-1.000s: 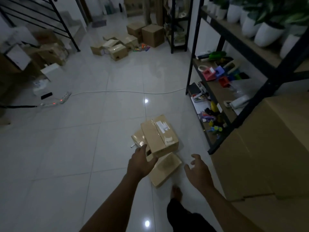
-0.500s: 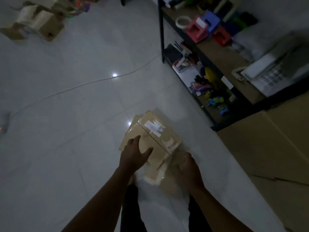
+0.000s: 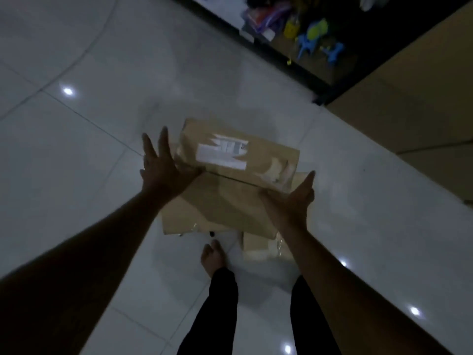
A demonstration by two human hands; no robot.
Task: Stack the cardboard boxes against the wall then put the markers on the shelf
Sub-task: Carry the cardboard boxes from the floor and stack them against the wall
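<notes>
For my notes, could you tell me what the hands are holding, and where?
The top box, between both hands: left hand flat against its left end, right hand at its right near corner. Fingers look straight, pressing rather than curling.

A brown rectangular cardboard box with a torn white shipping label on its top [image 3: 238,172] sat uppermost in a small heap on the glossy white tiled floor [image 3: 102,73], turned at an angle to the tile lines, with clear tape along its right end. A flatter brown cardboard box [image 3: 179,219] lay under it, jutting out at the near left. A third, pale cardboard box [image 3: 263,248] showed from beneath its near right corner, resting on the same floor.
</notes>
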